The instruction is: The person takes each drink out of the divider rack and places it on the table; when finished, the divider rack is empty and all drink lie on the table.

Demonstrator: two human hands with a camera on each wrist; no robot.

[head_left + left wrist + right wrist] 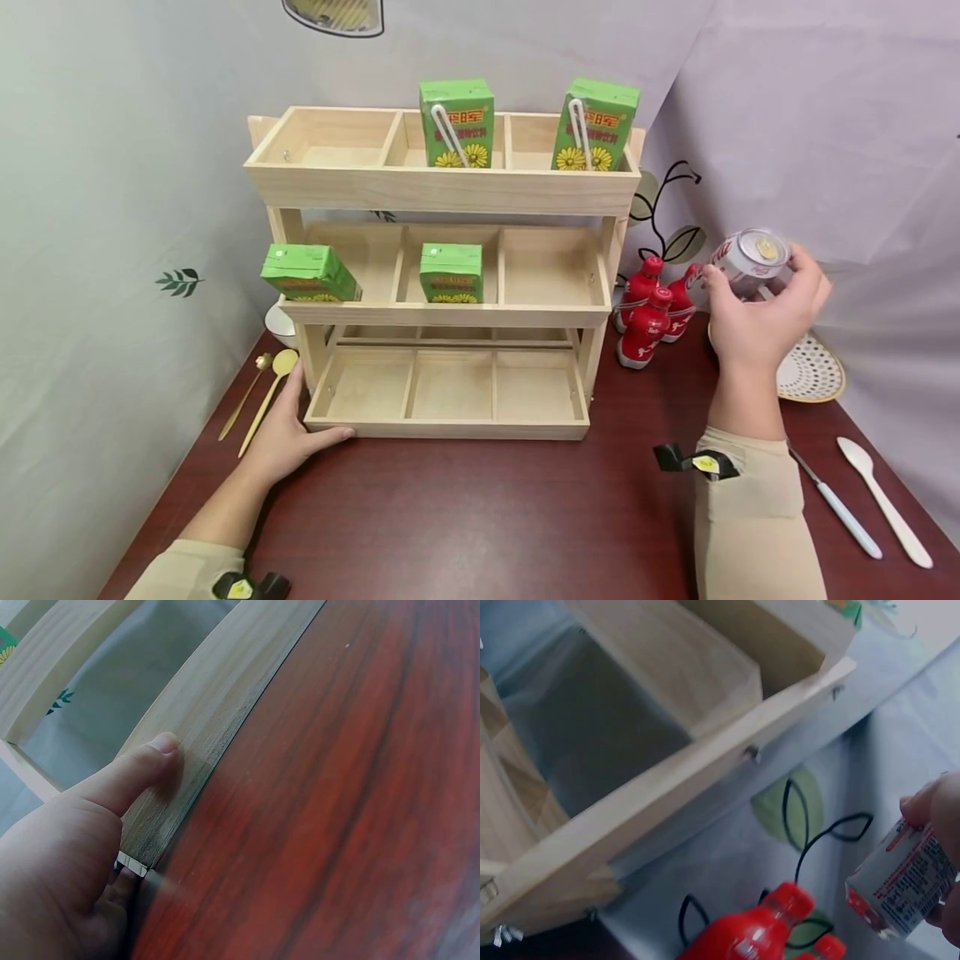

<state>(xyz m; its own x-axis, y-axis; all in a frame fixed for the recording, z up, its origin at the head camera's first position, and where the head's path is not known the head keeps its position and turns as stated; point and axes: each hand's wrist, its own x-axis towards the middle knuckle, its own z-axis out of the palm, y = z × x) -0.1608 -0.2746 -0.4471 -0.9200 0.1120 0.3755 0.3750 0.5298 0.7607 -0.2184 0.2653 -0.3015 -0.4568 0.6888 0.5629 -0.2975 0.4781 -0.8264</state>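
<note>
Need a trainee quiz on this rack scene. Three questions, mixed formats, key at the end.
1. How many green cartons are on the wooden rack?
2. True or false: the right hand holds a can while the left hand touches the rack.
3. In the head view, the red bottles stand on the rack's: a) left, b) right.

Key: 1. Four. 2. True. 3. b.

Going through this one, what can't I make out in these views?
Head: white bowl, partly behind the wooden shelf.
Head: patterned dish, partly covered by the right hand.
Right wrist: can, its fine print too small and blurred.
Right wrist: nearest red bottle, base cut off by the bottom edge.
</note>
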